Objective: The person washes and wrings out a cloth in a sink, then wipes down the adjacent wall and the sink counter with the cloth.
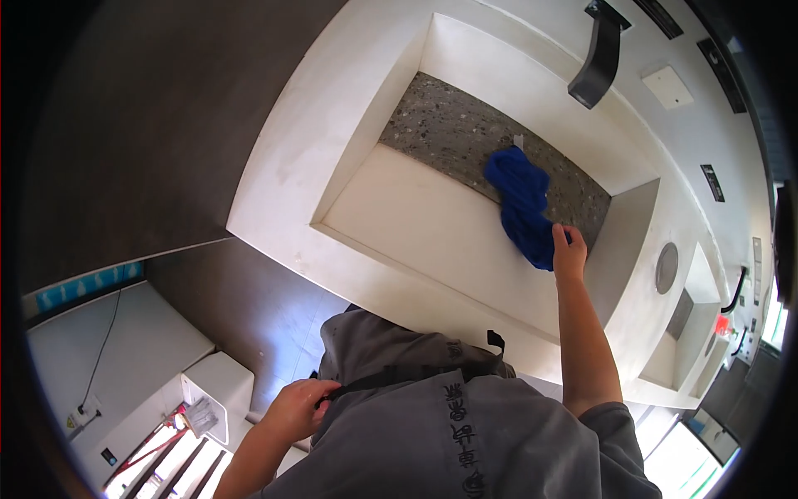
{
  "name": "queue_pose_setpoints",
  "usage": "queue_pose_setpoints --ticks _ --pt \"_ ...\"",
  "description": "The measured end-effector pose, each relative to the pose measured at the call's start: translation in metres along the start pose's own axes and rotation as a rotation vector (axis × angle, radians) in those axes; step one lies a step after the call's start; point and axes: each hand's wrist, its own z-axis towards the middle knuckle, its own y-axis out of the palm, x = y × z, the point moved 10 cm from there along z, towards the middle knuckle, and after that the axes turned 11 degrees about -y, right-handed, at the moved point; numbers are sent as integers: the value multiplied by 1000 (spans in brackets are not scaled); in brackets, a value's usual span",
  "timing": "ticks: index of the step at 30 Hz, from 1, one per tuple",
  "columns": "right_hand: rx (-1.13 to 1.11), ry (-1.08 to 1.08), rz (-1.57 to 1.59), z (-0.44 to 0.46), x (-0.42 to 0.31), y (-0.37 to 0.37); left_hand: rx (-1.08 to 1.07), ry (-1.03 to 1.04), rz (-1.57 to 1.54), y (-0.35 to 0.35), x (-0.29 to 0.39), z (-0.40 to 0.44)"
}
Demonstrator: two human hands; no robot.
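A blue cloth (521, 195) lies crumpled over the speckled grey strip and the white slope inside a rectangular basin (416, 204). At its lower right end my right hand (569, 249) pinches the cloth between closed fingers. A small pale tag sticks out at the cloth's upper end. My left hand (298, 409) is at my waist, left of my body, with its fingers curled around a black strap (366, 382) over the grey clothing.
A black curved spout (598, 58) overhangs the basin's far side. A round grey disc (667, 268) is set in the counter to the right, beside a second basin (677, 333). At the lower left stands a white box-like fixture (229, 378).
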Motion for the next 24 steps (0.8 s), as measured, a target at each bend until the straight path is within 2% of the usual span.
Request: queue_pose_setpoints --ticks 10,12,13,15,16,19,20,22,23,24 --pt "24 -37 -24 -1 -4 -2 6 90 -47 -40 20 26" --pt "17 -30 -27 -1 -7 -1 133 248 -51 -57 43 35" --pt "-8 -3 -37 0 -3 1 143 237 -54 -57 50 44" --pt "-31 20 -37 -1 -5 3 153 422 -58 -51 86 52" --pt "-35 15 -36 -1 -6 4 159 418 -61 -46 94 55" --pt "-38 0 -17 -1 -8 3 58 545 -220 -41 120 48" --pt "-39 7 -18 -2 -8 3 54 548 -223 -40 118 45" --pt "-39 16 -23 -3 -5 0 -89 549 -128 -24 112 36" --pt "-45 19 -23 -3 -3 1 -181 524 -203 -21 110 34" --pt "-52 21 -21 -4 -3 3 -182 524 -200 -21 111 32"
